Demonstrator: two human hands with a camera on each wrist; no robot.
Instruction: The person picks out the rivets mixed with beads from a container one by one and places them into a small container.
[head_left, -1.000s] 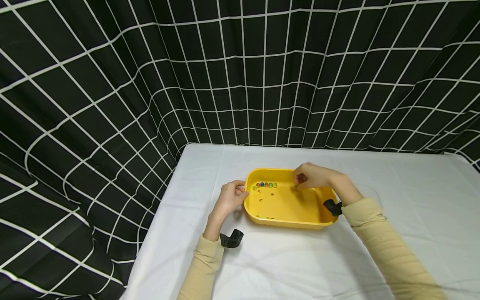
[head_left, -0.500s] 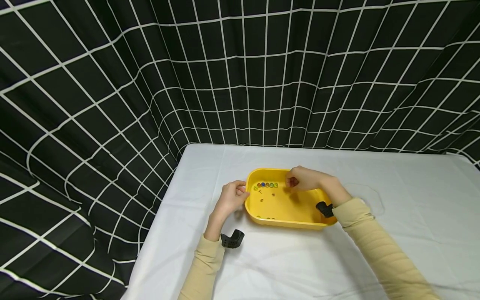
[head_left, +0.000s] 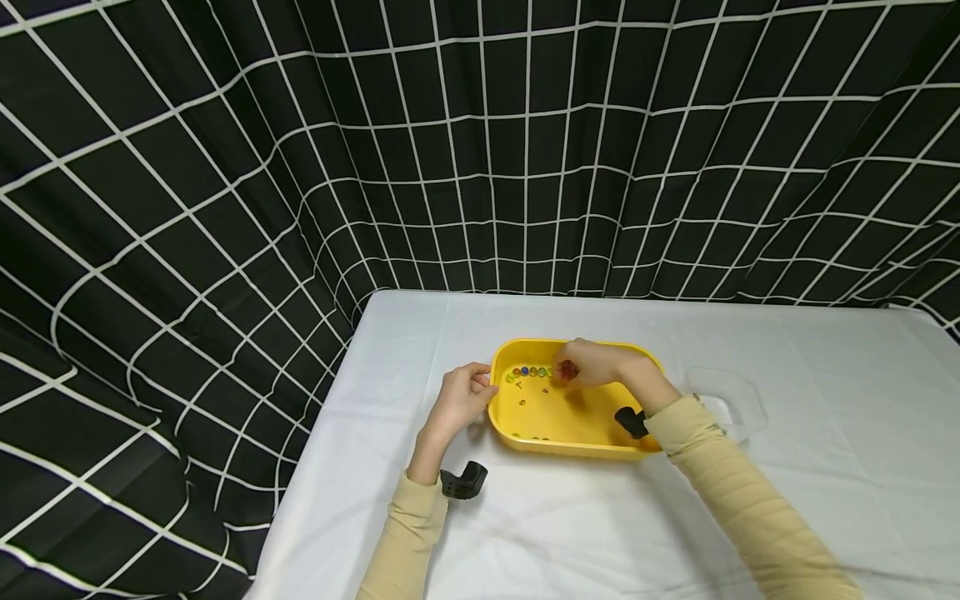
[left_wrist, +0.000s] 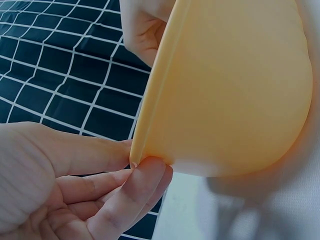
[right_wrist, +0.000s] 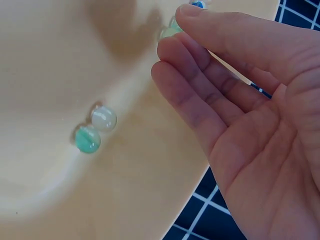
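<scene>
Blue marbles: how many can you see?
1: the blue marble, in the row along the far side of the yellow tray. More could hide behind the right hand.

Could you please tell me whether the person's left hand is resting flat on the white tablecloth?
No, the left hand pinches the yellow round-cornered plastic tub by its rim, between thumb and fingers.

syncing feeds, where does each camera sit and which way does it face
Head: on the head, facing forward and down at the yellow tray; both sleeves, the left hand and right hand show.
Left wrist: on that wrist, facing the tray's outer wall; the left hand pinches the rim, part of the right hand beyond.
Right wrist: on that wrist, facing into the tray at marbles; the right hand shows.
Head and right wrist both show marbles.
</scene>
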